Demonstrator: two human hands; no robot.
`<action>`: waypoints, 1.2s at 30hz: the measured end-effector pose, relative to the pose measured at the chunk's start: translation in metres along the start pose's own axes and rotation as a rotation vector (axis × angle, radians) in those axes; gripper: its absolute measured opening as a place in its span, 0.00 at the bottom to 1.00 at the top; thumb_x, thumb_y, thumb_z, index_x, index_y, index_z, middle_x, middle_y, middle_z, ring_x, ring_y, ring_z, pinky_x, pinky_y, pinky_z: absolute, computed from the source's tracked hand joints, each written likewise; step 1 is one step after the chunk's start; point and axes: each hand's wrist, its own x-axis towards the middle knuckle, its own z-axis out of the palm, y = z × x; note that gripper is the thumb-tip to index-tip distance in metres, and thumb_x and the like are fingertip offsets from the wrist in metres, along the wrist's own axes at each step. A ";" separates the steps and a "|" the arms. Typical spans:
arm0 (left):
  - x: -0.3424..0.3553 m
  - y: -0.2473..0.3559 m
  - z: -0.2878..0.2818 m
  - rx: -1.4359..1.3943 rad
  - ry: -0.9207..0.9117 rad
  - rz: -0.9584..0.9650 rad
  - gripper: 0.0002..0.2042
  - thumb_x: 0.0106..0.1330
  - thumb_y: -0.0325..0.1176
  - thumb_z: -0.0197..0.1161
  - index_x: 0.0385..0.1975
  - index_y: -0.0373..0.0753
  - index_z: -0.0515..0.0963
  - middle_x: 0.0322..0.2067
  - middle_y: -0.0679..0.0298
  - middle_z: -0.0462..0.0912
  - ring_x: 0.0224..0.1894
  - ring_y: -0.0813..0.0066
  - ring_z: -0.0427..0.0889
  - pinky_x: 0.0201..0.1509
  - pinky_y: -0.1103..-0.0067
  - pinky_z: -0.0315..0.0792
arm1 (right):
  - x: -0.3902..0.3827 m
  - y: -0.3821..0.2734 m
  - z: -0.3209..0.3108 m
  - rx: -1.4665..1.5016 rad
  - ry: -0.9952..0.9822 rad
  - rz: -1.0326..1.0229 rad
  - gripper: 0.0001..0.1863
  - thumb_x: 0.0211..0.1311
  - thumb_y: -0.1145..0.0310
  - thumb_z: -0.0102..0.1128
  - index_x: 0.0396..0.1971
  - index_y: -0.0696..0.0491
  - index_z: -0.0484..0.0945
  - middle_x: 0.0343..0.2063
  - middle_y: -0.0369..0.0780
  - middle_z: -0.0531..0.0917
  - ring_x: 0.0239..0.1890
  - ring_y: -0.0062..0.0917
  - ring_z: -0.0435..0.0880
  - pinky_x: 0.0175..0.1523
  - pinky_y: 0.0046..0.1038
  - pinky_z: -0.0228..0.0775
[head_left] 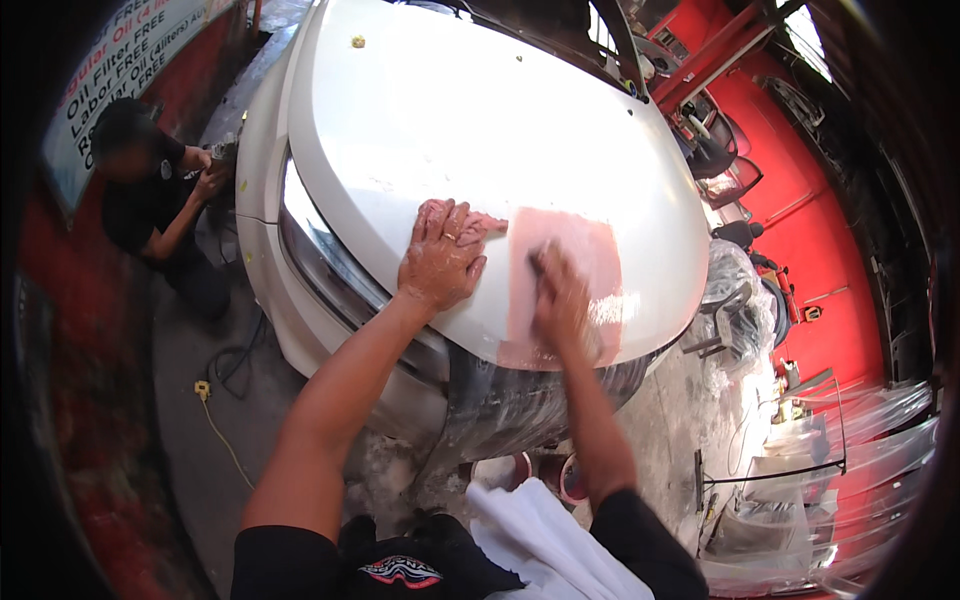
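A white car hood [420,90] spreads out before me, with a pinkish filler patch [590,235] near its front edge. My left hand [440,255] lies over a crumpled wet pink cloth [482,226], pressing it to the hood just left of the patch. On the patch itself, my right hand [562,300] is smeared by motion. A dark flat pad [538,258] shows at its fingertips, mostly hidden by the hand. Wet smears shine around both hands.
A person in black [150,190] crouches at the car's left side, hands on a tool. Buckets [503,470] stand below the bumper, near a white towel [550,540] at my waist. A yellow cord [220,430] lies on the left floor; plastic-wrapped parts [735,300] stand right.
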 end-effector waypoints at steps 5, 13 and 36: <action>0.004 0.004 0.002 0.001 0.004 -0.007 0.16 0.69 0.43 0.66 0.54 0.48 0.88 0.72 0.50 0.71 0.77 0.47 0.62 0.84 0.48 0.49 | 0.004 -0.036 0.005 -0.254 -0.128 0.235 0.29 0.73 0.68 0.54 0.72 0.37 0.75 0.76 0.50 0.68 0.72 0.50 0.71 0.76 0.53 0.61; 0.001 -0.001 0.010 0.165 0.083 -0.124 0.16 0.70 0.41 0.64 0.53 0.44 0.88 0.72 0.51 0.70 0.77 0.48 0.62 0.84 0.47 0.48 | -0.033 -0.032 0.030 -0.220 0.082 0.058 0.30 0.68 0.70 0.63 0.71 0.39 0.79 0.68 0.50 0.77 0.64 0.53 0.78 0.67 0.55 0.69; 0.005 -0.002 0.002 0.142 0.002 -0.080 0.23 0.66 0.55 0.68 0.53 0.46 0.89 0.74 0.49 0.68 0.78 0.47 0.60 0.84 0.47 0.47 | -0.012 0.047 -0.015 -0.256 -0.086 -0.260 0.31 0.73 0.68 0.56 0.75 0.36 0.71 0.72 0.44 0.75 0.68 0.46 0.78 0.68 0.55 0.69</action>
